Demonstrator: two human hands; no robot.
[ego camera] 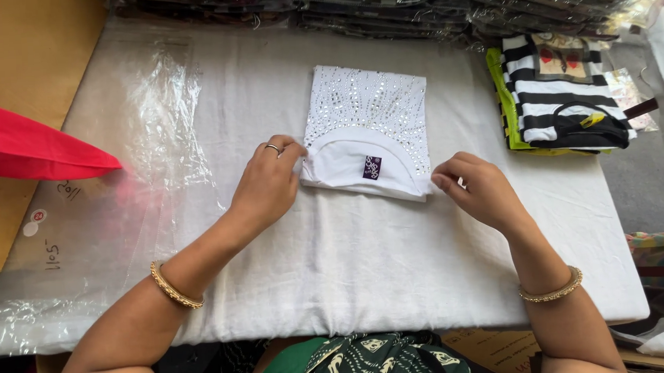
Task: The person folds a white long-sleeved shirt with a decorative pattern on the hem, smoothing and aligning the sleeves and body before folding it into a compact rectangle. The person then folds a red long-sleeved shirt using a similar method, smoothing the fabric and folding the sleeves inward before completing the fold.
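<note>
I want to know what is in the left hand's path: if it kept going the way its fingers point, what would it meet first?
The left hand points up and right; its fingertips already touch the folded white studded top, so that comes first.

Bare cloth near edge – open, striped stack (559, 98) right, bagged piles (384, 9) behind

— How were the person's arms placed?

— Both forearms came up from the lower edge and angled inward, bare, each with a gold bangle at the wrist.

— And the left hand (267, 185)?

— It lay palm down, knuckles up, fingers curled forward and pinched together at the tips. A ring sat on one finger.

— The right hand (475, 190)?

— It sat opposite, well apart from the left, also palm down. Its fingers were bent and its fingertips (439, 180) pointed inward toward the other hand, thumb tucked beneath.
</note>
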